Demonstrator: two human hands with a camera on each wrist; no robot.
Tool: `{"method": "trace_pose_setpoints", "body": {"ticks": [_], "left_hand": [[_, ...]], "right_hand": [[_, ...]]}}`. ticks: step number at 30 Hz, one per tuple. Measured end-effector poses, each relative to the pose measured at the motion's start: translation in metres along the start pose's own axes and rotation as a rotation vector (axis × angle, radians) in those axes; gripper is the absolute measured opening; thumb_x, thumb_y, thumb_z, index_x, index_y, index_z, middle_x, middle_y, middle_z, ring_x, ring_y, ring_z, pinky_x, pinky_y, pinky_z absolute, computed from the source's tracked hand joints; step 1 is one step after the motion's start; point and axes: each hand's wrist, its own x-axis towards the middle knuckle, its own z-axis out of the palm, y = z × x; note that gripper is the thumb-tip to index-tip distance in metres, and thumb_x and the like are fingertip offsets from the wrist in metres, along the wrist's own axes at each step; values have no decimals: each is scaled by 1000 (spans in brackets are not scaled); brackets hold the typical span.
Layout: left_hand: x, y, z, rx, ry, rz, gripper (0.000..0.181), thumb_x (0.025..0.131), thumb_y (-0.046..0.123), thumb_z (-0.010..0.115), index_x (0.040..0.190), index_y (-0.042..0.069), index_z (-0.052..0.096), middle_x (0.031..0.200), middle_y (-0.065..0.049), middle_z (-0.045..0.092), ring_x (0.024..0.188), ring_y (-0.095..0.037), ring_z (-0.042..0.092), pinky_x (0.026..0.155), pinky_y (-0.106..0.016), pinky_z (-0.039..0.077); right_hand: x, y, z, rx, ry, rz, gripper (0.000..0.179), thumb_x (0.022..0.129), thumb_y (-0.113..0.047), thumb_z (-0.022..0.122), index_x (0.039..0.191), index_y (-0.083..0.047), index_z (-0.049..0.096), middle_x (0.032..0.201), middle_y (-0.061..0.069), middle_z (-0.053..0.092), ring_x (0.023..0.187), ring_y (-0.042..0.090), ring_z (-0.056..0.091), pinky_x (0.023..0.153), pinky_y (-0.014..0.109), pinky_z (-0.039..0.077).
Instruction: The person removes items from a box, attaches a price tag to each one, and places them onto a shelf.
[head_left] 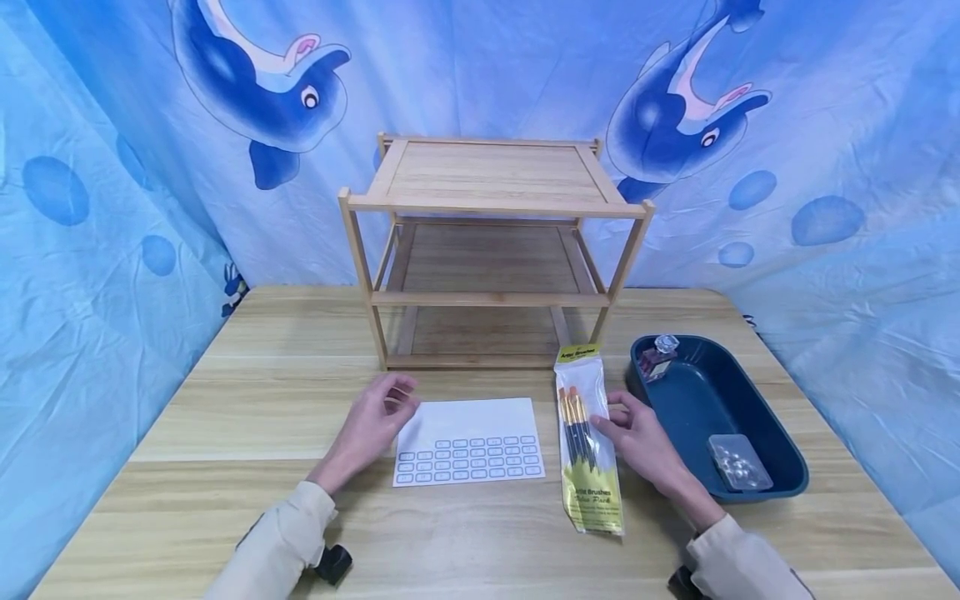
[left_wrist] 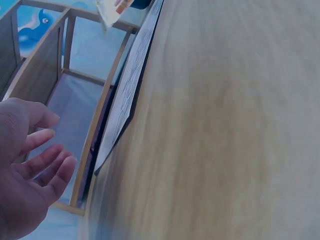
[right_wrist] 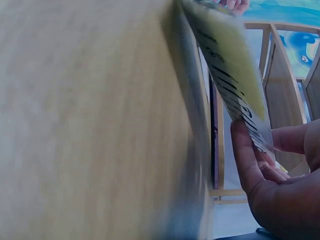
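My right hand (head_left: 639, 437) pinches the right edge of a pack of artist brushes (head_left: 588, 450), thumb in front and fingers behind. The pack is a long clear and yellow sleeve with several dark-handled, orange-tipped brushes inside. In the right wrist view the pack (right_wrist: 232, 75) stands tilted over the table, held near one edge. My left hand (head_left: 372, 421) hovers by the upper left corner of a white card (head_left: 468, 421) printed with rows of small boxes. Its fingers are loosely curved with nothing between them, as the left hand (left_wrist: 35, 155) shows in the left wrist view.
A three-tier wooden rack (head_left: 491, 297) stands behind the card. To the right, a dark blue tray (head_left: 693, 417) holds a small glass bottle (head_left: 657, 357) and a clear box of small round pieces (head_left: 739, 462). A dolphin-print curtain (head_left: 480, 67) hangs behind the table.
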Motion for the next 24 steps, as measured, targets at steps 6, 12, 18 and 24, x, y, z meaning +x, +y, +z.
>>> {"method": "trace_pose_setpoints", "body": {"ticks": [6,12,18,24], "left_hand": [[-2,-4,-3,45,13,18,28,89,-7,71,116,-8,65,112,-20,65,99,-31,66,89,-44,60],[-3,-6,-4,76,16,16,28,88,-6,72,116,-8,65,110,-20,65,97,-32,66,88,-44,60],[-3,-8,-6,95,22,-22,28,89,-4,72,117,-5,66,111,-17,66,98,-30,66,88,-44,60],[-3,-10,-9,108,10,-37,29,90,-2,73,118,-5,66,113,-18,66,97,-30,67,89,-43,60]], "right_hand": [[3,4,1,-33,-17,-9,38,102,-10,64,134,5,53,114,22,72,93,26,73,75,31,58],[2,4,3,-141,-26,-24,49,101,-10,65,143,9,51,125,29,67,113,38,68,93,50,58],[1,2,5,-295,-5,-54,57,100,-12,68,145,14,46,124,27,67,112,39,66,95,55,55],[-2,-3,6,-379,-7,-65,62,98,-13,71,147,14,45,126,28,66,111,38,67,92,52,58]]}}
